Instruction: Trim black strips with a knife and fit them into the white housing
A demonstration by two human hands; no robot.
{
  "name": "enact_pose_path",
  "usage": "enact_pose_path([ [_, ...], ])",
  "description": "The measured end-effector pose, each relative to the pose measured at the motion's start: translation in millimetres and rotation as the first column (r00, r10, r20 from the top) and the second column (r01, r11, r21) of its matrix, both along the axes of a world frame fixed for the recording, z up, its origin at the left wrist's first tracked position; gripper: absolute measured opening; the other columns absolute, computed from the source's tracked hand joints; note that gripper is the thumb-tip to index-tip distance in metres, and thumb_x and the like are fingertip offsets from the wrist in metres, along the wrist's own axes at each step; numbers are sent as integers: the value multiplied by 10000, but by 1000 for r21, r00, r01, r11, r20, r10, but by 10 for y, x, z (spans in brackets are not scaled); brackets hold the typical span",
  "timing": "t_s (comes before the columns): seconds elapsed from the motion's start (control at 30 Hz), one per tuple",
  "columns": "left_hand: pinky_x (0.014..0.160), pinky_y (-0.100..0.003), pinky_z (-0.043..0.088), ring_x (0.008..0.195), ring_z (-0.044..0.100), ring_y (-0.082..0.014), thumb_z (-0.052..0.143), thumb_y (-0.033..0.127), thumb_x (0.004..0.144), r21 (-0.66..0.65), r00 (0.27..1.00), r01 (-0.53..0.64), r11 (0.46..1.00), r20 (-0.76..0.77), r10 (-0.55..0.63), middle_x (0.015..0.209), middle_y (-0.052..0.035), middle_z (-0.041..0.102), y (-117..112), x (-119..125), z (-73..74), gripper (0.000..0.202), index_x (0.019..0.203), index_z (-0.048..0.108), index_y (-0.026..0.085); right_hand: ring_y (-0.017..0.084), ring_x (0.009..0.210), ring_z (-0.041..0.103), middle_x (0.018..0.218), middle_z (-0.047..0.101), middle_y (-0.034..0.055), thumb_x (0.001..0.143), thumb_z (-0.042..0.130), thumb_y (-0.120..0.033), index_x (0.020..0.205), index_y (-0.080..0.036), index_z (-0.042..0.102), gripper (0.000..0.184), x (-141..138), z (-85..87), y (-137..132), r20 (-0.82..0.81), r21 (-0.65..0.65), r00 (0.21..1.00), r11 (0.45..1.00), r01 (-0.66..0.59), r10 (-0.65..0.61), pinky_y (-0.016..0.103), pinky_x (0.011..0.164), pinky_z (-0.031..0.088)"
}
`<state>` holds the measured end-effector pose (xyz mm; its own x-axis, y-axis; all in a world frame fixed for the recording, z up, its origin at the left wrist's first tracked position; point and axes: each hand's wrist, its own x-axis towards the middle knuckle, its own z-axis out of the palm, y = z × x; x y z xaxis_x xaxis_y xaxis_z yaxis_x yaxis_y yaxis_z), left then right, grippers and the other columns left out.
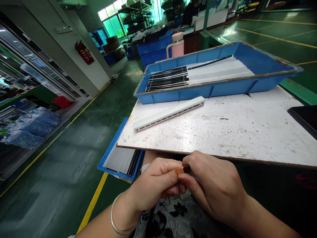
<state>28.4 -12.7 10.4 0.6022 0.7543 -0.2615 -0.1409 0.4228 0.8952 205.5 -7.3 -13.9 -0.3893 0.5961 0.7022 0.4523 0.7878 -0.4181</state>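
White and badly scuffed, the worktable (247, 132) fills the right half of the view. At its far edge sits a large blue tray (218, 89), one end overhanging the table. It holds a row of black strips (168, 79) at the left and white sheets (218, 71) at the right. A second, smaller blue tray (109, 155) sits lower, partly tucked under the table's near left corner, with a stack of thin pale sheets (121, 160) in it. A long white slotted bar (168, 114) lies loose on the table, just in front of the large tray.

Below the near edge, over the lap, the left hand (153, 183) and the right hand (215, 185) meet. Thumbs and forefingers of both are pressed together on a small dark piece (185, 168), which is mostly hidden, so I cannot tell what it is. The work in hand looks like fine fingertip handling of that piece. Any further move with it seems to call for a steady, close pinch, since so little of it shows to grip.
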Motion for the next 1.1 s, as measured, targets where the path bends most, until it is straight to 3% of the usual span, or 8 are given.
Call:
enact_pose_path([
  [0.33,394,-192,158,438,225,-37,621,407,927,-34,1000,2,999,25,-1,521,66,347,-6,30,-82,375,681,544,136,118,579,366,655,427,-18,997,499,-180,732,-183,480,265,39,-7,3,13,19,999,998,-52,52,312,544,244],
  [0.6,414,-211,151,461,218,-41,614,404,927,4,1000,-2,1000,-9,2,557,61,343,3,34,-26,387,660,509,144,129,590,390,686,444,-10,1034,447,-284,802,-182,504,260,17,-20,11,40,-28,999,999,-28,29,314,557,260],
  [0.97,426,-204,162,460,218,-42,618,378,922,-48,999,-46,998,-19,45,539,68,351,6,53,-99,372,654,496,151,123,585,333,663,394,-26,991,516,-179,757,-202,437,248,41,-31,40,42,11,998,999,-54,53,316,543,225],
  [1.1,433,-214,158,463,208,-42,611,397,919,-18,999,-28,999,-34,27,539,72,331,7,57,-77,402,637,443,165,120,583,372,677,428,-22,1020,495,-251,805,-191,474,223,25,-38,43,19,6,999,999,-34,34,301,543,256],
])
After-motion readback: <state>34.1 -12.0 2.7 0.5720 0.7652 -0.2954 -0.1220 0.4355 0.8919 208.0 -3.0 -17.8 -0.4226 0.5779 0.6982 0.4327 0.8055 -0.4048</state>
